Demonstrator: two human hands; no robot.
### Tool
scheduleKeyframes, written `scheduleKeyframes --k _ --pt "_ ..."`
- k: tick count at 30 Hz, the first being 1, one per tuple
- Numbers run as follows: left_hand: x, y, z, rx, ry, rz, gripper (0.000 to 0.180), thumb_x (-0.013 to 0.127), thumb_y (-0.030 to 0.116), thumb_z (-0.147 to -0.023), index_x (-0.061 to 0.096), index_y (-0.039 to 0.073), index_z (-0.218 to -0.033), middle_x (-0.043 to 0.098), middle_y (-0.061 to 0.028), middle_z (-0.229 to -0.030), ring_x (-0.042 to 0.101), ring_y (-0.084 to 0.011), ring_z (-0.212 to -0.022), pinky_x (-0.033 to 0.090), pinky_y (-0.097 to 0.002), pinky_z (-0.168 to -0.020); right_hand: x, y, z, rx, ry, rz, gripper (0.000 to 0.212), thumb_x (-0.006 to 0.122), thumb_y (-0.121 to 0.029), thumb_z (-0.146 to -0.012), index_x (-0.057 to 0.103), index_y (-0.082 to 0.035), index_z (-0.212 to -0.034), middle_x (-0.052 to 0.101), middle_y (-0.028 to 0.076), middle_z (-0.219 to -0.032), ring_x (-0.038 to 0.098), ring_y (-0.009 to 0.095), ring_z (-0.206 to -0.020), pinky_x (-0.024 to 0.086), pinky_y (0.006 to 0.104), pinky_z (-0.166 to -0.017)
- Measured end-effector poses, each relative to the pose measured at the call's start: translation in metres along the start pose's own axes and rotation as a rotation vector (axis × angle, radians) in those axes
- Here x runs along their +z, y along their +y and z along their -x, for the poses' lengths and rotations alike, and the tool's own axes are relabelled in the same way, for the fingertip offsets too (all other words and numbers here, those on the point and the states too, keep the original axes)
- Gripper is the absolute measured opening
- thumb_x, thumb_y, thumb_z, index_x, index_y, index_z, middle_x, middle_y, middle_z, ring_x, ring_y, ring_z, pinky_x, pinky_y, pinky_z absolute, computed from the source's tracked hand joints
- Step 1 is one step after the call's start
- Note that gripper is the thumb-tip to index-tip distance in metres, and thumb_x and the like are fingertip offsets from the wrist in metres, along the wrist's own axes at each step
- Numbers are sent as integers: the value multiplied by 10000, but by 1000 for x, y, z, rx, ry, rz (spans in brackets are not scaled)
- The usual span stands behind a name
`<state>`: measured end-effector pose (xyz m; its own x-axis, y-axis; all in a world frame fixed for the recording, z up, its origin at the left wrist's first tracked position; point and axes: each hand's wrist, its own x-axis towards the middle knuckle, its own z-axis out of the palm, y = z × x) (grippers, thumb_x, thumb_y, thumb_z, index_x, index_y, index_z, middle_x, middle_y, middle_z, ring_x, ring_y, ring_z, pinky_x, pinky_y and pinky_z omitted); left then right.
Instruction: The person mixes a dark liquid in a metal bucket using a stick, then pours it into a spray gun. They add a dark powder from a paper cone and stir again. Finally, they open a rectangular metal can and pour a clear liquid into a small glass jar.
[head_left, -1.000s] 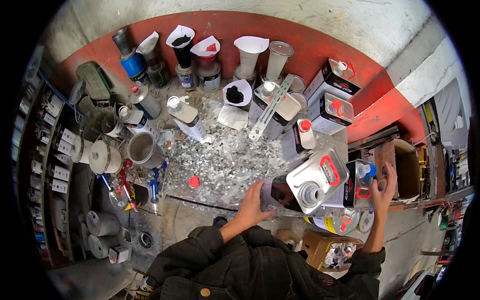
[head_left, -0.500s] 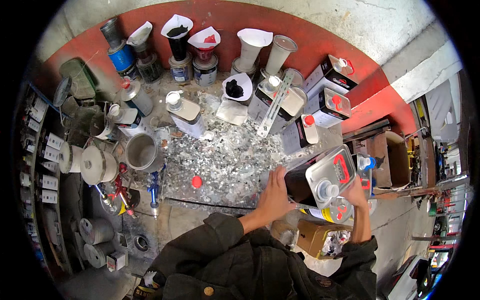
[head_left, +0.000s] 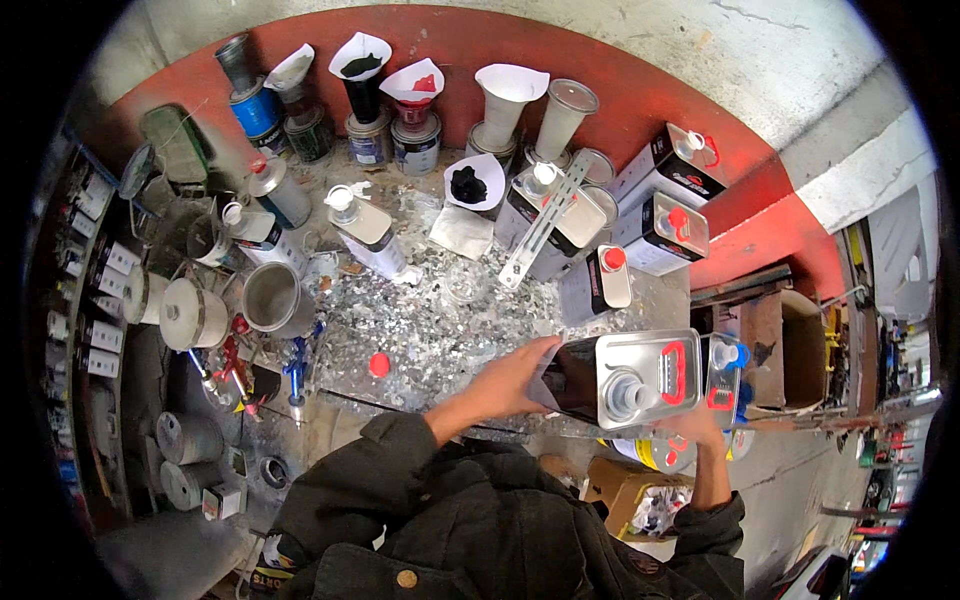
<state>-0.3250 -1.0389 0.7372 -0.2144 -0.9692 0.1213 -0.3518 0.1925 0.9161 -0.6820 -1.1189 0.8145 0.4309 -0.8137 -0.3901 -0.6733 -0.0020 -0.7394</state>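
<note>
Between my hands is a large rectangular metal can (head_left: pixel 645 348) with a silver top, a red carry handle and an uncapped pale spout. Its dark side leans to the left. My left hand (head_left: pixel 500 385) presses against that side, its fingertips partly hidden. My right hand (head_left: pixel 692 424) grips the can low on its near right side, most of the fingers out of sight beneath it. A red screw cap (head_left: pixel 379 365) lies on the paint-splattered bench (head_left: pixel 450 345), left of my left hand. Just beyond the held can stands a smaller can with a red cap (head_left: pixel 597 284).
A perforated metal strip (head_left: pixel 546 222) rests across cans at the back right. Paper-lined cups (head_left: pixel 503 100) stand on tins along the red wall. On the left are a grey pot (head_left: pixel 275 298) and blue spray gun (head_left: pixel 297 375). A blue-capped can (head_left: pixel 722 362) stands right; a cardboard box (head_left: pixel 612 487) sits below.
The held can has turned so that its top edges sit straighter in view, with its spout further left. My left hand has shifted left along its side. The whole view has moved slightly.
</note>
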Motion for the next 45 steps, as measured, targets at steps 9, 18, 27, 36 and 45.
scheduleKeyframes --k 9,18,27,36,45 --pt "-24 -159 7 -507 827 -300 871 886 165 -613 454 -20 -1346 607 -195 -1236 591 -350 -1138 459 -397 -989 -1 26 -30 -22 -185 -126 749 859 -106 -684 509 -2 -1338 599 54 -1268 541 139 -1094 464 330 -978" --pt "-41 -169 -29 -355 768 245 771 885 137 -666 515 9 -1330 583 -157 -1322 541 -272 -1241 451 -362 -1012 4 16 -30 -281 -137 -211 972 877 -116 -661 340 -33 -1467 481 71 -1400 473 166 -1210 395 337 -1053" --pt "-67 -113 41 -267 709 480 800 830 2 -704 430 2 -1396 567 -155 -1319 517 -240 -1250 437 -361 -1027 31 -14 -15 -169 -241 -176 1141 962 -265 -523 328 -18 -1438 492 102 -1358 490 180 -1200 404 350 -1037" --pt "-75 -53 164 -381 843 574 798 809 -27 -716 414 3 -1409 534 -139 -1326 533 -231 -1215 434 -369 -1043 65 -44 -27 -558 -144 -158 993 962 -268 -537 463 -15 -1358 572 105 -1297 547 184 -1136 455 338 -974" --pt "-53 -16 197 -277 901 428 817 823 1 -690 422 -11 -1402 540 -134 -1326 524 -239 -1241 409 -380 -1068 84 -67 -51 -728 -49 22 1370 949 -303 -469 90 21 -1486 378 168 -1407 404 279 -1309 293 396 -1120"
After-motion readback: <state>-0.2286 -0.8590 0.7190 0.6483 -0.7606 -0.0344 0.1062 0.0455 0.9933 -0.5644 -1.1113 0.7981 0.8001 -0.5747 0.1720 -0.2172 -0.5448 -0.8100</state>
